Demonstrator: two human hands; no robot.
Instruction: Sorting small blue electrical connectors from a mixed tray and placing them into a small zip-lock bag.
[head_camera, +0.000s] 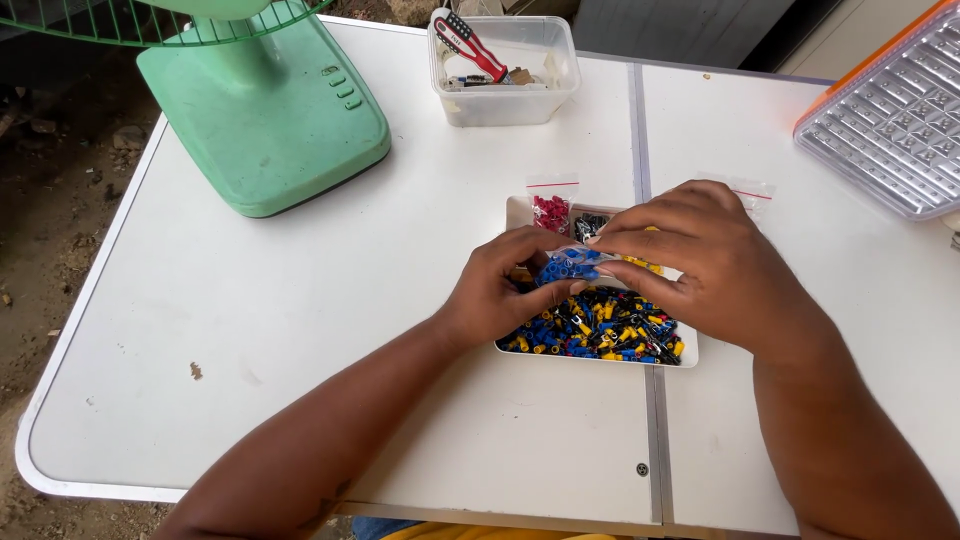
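A white tray (515, 212) lies in the middle of the white table, full of several small blue, yellow and black connectors (600, 325). Over the tray, both hands pinch a small clear bag of blue connectors (568, 267). My left hand (497, 290) grips its left side, and my right hand (700, 260) holds its top and right side. At the tray's far edge lie a small bag of red connectors (551, 212) and a bag of black ones (588, 225), partly hidden by my right hand.
A green fan base (265, 110) stands at the back left. A clear plastic box (505, 70) holding a red and black tool (468, 42) sits at the back centre. A ribbed silver lamp panel (895, 110) is at the back right.
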